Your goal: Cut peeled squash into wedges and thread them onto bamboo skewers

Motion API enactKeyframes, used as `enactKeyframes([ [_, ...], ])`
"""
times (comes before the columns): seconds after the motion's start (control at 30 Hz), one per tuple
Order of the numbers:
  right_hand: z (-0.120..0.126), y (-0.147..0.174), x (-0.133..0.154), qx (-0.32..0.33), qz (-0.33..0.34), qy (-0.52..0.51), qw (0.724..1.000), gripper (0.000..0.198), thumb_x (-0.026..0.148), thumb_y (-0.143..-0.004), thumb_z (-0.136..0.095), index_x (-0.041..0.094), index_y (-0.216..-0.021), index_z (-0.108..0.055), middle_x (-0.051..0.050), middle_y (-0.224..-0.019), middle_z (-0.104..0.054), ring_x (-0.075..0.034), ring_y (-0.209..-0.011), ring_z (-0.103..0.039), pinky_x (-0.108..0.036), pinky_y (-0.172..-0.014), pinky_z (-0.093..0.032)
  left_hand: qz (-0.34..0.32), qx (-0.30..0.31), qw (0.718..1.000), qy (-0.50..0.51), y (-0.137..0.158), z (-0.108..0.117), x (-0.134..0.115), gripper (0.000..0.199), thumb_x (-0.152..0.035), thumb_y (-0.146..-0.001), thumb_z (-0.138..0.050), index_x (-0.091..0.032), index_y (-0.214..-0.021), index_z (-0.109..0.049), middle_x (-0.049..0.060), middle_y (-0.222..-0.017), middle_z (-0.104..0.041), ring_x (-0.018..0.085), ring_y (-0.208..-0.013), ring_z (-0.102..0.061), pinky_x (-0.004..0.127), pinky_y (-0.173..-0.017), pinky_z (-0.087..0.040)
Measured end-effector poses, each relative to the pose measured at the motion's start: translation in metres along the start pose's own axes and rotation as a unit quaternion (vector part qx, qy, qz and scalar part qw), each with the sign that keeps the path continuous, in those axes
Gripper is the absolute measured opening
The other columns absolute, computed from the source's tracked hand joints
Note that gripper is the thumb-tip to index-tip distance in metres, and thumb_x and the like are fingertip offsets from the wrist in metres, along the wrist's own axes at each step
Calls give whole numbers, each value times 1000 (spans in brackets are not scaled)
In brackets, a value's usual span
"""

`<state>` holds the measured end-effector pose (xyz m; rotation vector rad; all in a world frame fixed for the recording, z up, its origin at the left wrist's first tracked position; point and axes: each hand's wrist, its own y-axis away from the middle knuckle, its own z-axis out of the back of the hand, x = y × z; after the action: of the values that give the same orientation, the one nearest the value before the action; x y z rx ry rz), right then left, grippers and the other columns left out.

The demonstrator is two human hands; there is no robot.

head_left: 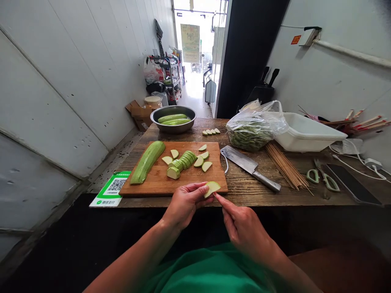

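Observation:
My left hand (185,205) pinches a pale half-round zucchini slice (211,189) above the front edge of the cutting board (149,185). Against the slice's lower edge is my right hand (242,219), its fingers closed on what looks like a thin bamboo skewer, mostly hidden by the fingers. On the board lie a long zucchini half (148,162), cut side down, a sliced row of zucchini (185,160) and several loose half-round slices (207,166). Several slices (211,132) sit in a line on the table behind the board.
Right of the board lie a cleaver (244,160), a bundle of bamboo skewers (287,167), scissors (322,177) and a phone (352,183). Behind stand a metal bowl (174,128) with zucchini, a plastic bag of greens (253,130) and a white tub (311,136). A QR card (105,199) lies left.

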<state>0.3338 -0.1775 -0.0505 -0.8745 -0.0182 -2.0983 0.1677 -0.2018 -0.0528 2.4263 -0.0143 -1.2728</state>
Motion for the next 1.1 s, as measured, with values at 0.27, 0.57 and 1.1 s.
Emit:
enactKeyframes([
  [0.27, -1, -1, 1, -9, 2, -12, 1000, 42, 12, -83, -34, 3, -119, -52, -16, -92, -68, -21, -75, -67, -30, -68, -54, 14, 2, 1000, -3, 0, -1, 1, 23, -16, -63, -72, -7, -84, -67, 14, -89, -67, 18, -75, -63, 31, -75, -51],
  [0.57, -3, 2, 1, -53, 37, -57, 996, 43, 11, -85, -35, 13, -126, -47, -11, -104, -66, -19, -79, -67, -28, -73, -54, 57, 9, 998, 40, 1, -2, -6, 14, -14, -71, -65, -9, -84, -67, 12, -87, -68, 18, -77, -63, 28, -73, -52],
  [1.1, -2, 1, 3, -72, 25, -52, 996, 39, 13, -85, -36, 13, -121, -52, -11, -103, -66, -19, -79, -67, -29, -75, -54, 6, 27, 1000, -3, 5, -8, -5, 23, -21, -63, -73, -8, -82, -68, 12, -86, -67, 17, -76, -61, 29, -74, -51],
])
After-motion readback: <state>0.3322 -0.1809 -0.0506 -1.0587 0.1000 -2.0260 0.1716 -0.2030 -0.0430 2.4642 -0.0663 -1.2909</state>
